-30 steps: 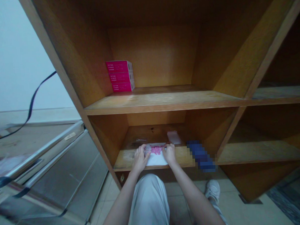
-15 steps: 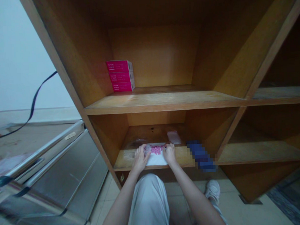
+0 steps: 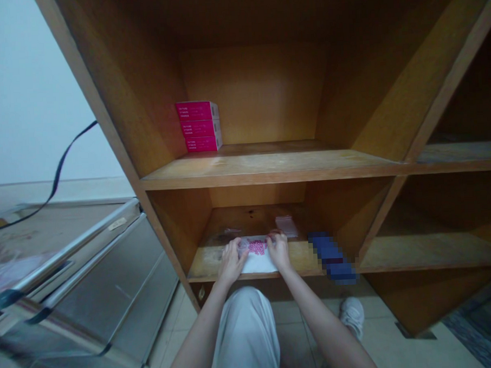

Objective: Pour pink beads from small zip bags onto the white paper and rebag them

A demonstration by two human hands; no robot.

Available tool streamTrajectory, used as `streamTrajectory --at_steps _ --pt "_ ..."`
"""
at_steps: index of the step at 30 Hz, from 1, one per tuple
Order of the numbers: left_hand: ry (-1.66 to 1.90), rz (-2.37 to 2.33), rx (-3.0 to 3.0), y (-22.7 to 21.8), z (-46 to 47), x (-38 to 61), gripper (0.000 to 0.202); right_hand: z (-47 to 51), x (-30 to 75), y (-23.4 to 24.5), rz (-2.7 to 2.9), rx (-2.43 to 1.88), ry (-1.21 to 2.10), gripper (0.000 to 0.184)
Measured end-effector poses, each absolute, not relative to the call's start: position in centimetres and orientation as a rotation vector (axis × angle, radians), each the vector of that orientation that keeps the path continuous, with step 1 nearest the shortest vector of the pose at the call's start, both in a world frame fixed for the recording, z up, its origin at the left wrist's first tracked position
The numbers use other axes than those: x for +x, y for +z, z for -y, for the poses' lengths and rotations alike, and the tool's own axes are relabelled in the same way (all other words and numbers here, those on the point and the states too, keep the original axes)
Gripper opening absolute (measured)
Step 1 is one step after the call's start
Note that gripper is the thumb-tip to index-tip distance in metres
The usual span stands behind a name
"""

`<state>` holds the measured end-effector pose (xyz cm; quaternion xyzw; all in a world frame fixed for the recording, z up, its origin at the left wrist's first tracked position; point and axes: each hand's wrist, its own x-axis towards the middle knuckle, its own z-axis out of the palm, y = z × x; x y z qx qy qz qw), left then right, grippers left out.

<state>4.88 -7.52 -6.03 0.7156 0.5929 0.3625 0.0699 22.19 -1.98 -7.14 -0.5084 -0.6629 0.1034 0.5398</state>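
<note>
Small pink beads or pills lie in a cluster on a white sheet at the front of the lower shelf. My left hand rests at the left of the sheet, thumb and fingers closed around what looks like a small clear plastic bag. At the right end of the cluster, my right hand has its fingers curled inward and touching the sheet or the pink pieces. Whatever is between its fingertips is too small to make out. A clear zip bag lies just beyond my right hand.
Pink boxes are stacked on the upper shelf, at the left. A blurred dark blue object lies at the lower shelf's right front. Beside the cabinet on the left stands a metal-framed cart. Another clear plastic piece lies behind my left hand.
The whole view has shifted slightly. Both hands stay at the sheet, and the pink cluster looks nearly the same.
</note>
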Motion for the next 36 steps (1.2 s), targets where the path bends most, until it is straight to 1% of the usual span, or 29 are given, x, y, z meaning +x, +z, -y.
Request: streamTrajectory --at_steps 6,11,16,19,22,27,31,36 --pt "1.12 -1.788 2.171 -6.1 7.6 4.9 0.038 3.0 19.8 -5.0 1.557 -0.987 0.494 0.013" --pt "1.118 -1.781 2.189 -6.0 7.7 4.9 0.038 3.3 17.7 -4.3 1.708 -0.848 0.701 0.009" --pt "1.106 -1.782 2.185 -5.9 7.8 4.9 0.038 3.0 18.0 -4.0 1.712 -0.856 0.77 0.02" --pt "1.103 -1.803 2.176 -5.9 7.8 5.0 0.038 2.4 19.2 -4.6 1.59 -0.934 0.69 0.022" --pt "1.109 -1.797 2.174 -5.9 7.7 5.0 0.039 1.7 20.6 -6.0 1.527 -1.078 0.505 0.021" --pt "1.089 -1.8 2.171 -6.1 7.6 4.9 0.04 1.1 21.7 -8.4 1.662 -1.304 0.241 0.033" --pt "1.1 -1.808 2.16 -6.2 7.5 4.9 0.04 0.7 21.5 -9.4 1.749 -1.396 0.176 0.037" --pt "1.11 -1.806 2.157 -6.3 7.5 4.9 0.04 0.3 21.7 -9.8 1.793 -1.406 0.172 0.038"
